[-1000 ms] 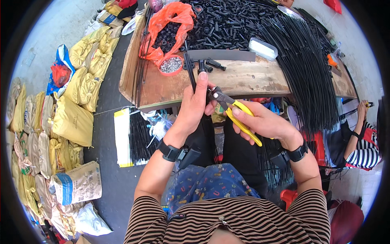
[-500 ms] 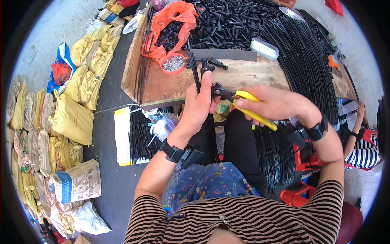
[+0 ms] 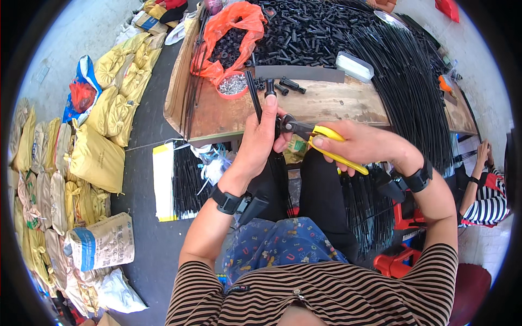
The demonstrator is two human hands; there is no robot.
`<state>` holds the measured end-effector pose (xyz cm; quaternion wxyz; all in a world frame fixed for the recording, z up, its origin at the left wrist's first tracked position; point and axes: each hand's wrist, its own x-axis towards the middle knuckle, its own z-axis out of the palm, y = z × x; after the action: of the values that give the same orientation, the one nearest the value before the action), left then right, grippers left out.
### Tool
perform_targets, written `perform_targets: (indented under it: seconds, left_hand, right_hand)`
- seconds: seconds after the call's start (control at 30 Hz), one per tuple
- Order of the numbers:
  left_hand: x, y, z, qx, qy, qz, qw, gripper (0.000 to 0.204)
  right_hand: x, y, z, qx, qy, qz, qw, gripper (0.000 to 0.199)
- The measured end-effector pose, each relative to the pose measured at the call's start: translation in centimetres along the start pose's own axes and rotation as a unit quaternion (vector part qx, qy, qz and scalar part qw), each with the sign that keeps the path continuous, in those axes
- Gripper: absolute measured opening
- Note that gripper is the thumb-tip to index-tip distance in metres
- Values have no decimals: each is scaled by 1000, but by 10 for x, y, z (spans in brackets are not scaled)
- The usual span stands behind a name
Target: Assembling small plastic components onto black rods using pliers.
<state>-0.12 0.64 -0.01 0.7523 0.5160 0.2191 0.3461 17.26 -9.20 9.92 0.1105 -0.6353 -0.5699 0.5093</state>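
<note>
My left hand is closed round a bundle of thin black rods, with a short black fitting standing up by the thumb. My right hand grips the yellow handles of a pair of pliers. The dark jaws of the pliers reach to the left fingertips, at the black pieces there; what exactly they bite on is hidden. A few loose black fittings lie on the wooden table just beyond. Left of them stands a round red tub of small silvery parts.
A large heap of black fittings covers the table's far side, beside an open orange plastic bag. Long black rods spread over the right side. A clear box sits between. Filled yellow sacks line the left. Another person's arm shows at right.
My left hand has shifted slightly left and down, tilting the rods a little. The pliers have moved slightly with it, still at the left fingertips.
</note>
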Motion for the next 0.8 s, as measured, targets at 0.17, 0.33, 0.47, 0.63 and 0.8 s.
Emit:
perform_targets:
  seconds: [0.17,0.33,0.47,0.63,0.8]
  left_hand:
    - [-4,0,7,49,21,1,999,53]
    - [-1,-10,9,36,55,78,995,53]
    - [-17,-31,4,65,82,8,994,34]
    - [-53,-38,14,53,199,30,978,24]
    - [-88,34,-4,16,376,270,886,30]
  right_hand:
    - [-3,-18,-7,-107,6,61,992,37]
    - [8,19,8,-292,193,-141,926,31]
    - [39,85,-16,-393,346,-80,848,35]
    - [52,112,-34,-478,496,-83,720,39]
    - [-1,71,72,-124,115,-283,944,36]
